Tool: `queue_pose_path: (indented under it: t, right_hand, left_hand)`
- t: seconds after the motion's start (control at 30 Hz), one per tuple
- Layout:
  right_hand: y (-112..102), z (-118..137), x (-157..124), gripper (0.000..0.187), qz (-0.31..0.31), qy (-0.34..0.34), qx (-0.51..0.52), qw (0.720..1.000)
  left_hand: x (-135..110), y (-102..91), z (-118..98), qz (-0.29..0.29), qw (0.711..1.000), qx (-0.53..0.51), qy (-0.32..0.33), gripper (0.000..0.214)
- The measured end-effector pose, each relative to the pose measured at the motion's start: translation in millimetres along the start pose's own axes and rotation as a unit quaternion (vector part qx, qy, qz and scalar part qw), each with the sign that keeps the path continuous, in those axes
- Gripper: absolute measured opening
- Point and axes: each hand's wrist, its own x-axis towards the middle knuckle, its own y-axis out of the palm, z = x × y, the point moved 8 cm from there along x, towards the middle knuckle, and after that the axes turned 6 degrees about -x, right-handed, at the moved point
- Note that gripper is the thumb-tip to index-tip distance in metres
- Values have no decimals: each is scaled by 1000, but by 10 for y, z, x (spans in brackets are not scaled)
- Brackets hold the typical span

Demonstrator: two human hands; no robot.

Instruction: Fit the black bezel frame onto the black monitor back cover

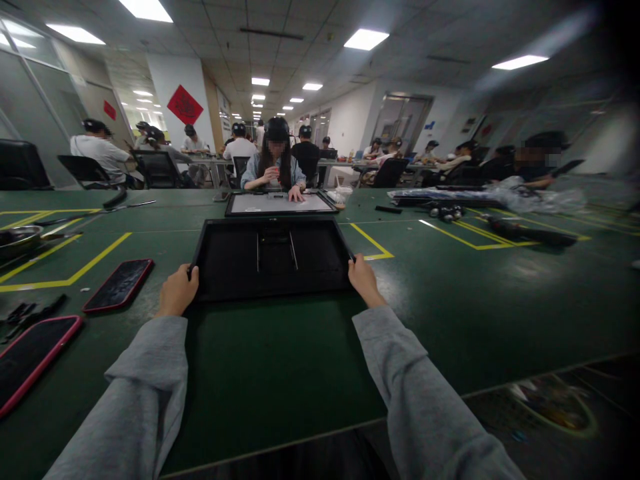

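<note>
Between my hands is a wide, shallow black frame, like the housing of a flat screen, with two thin metal strips in its middle. My left hand is closed on its left edge. My right hand grips the right edge, with the fingers partly hidden behind the rim. The frame is at or just above the green table; whether it touches cannot be made out.
Across the table a person rests one hand on a white panel. Two red-rimmed phones lie at left, near a metal bowl. Plastic wrap and black parts lie at right. A basket stands below the table edge.
</note>
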Motion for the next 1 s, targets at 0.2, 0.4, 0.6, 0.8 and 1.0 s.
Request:
queue_pose_path:
  t: [0.2, 0.4, 0.6, 0.8, 1.0]
  right_hand:
    - [7, -9, 12, 33, -5, -2, 1, 1000]
    - [2, 0, 1, 33, 3, -2, 2, 1000]
    - [-11, -2, -8, 33, 0, -1, 8, 1000]
    - [2, 1, 0, 34, 3, 0, 4, 1000]
    - [2, 6, -9, 35, 5, -1, 2, 1000]
  left_hand:
    - [-11, -10, -6, 5, 1000, 0, -4, 58]
    - [-3, -6, 1, 4, 1000, 5, -1, 58]
    - [-9, -9, -3, 4, 1000, 0, -2, 58]
    - [-18, -18, -24, 6, 1000, 3, -2, 58]
    - [-21, -17, -18, 11, 1000, 6, -9, 58]
